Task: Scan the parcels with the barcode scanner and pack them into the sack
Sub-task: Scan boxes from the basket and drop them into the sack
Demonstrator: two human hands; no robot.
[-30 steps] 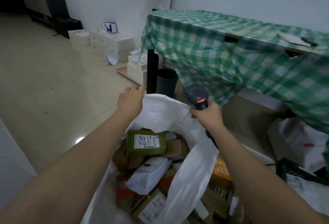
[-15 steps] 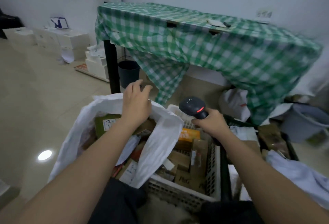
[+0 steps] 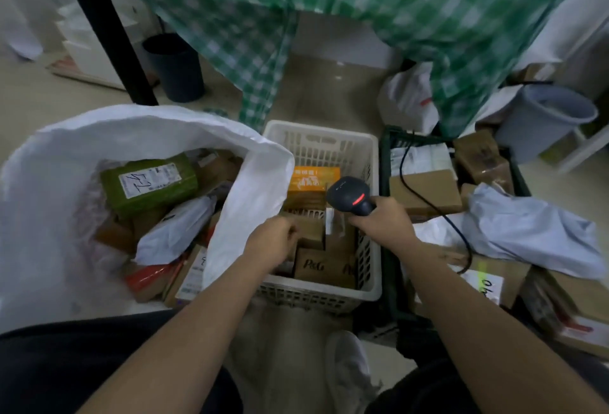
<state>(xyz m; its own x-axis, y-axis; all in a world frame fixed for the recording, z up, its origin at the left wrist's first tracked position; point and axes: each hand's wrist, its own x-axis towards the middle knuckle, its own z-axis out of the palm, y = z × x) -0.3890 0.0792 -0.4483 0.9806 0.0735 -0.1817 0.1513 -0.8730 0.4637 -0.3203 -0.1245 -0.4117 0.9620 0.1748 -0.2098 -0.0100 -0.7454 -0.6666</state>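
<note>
A black scanner [image 3: 350, 195] is gripped in the right hand [image 3: 384, 226], fingers wrapped round its handle, its head lit by a red strip and held over a white basket [image 3: 371, 163] of parcels. A black cable [image 3: 428, 202] is seen running from the scanner across the boxes at right. The left hand [image 3: 272, 244] is lowered into the basket with its fingers curled at a brown box [image 3: 311, 230]; whether the box is actually grasped cannot be told. In the basket, an orange box [image 3: 311, 184] lies at the far end and a carton marked P&G [image 3: 321, 267] at the near end. Just left of the basket, touching its side, a white sack [image 3: 52, 183] stands open, and a green parcel [image 3: 148, 184] with a white label is seen lying on top of other parcels inside, with a white mailer [image 3: 174, 232] beside it. To the right, a dark crate [image 3: 387, 216] is packed with more cartons, and a grey bag [image 3: 527, 235] is draped over them. A green checked cloth [image 3: 362, 2] hangs from the table behind, with a dark bin [image 3: 176, 67] under it.
</note>
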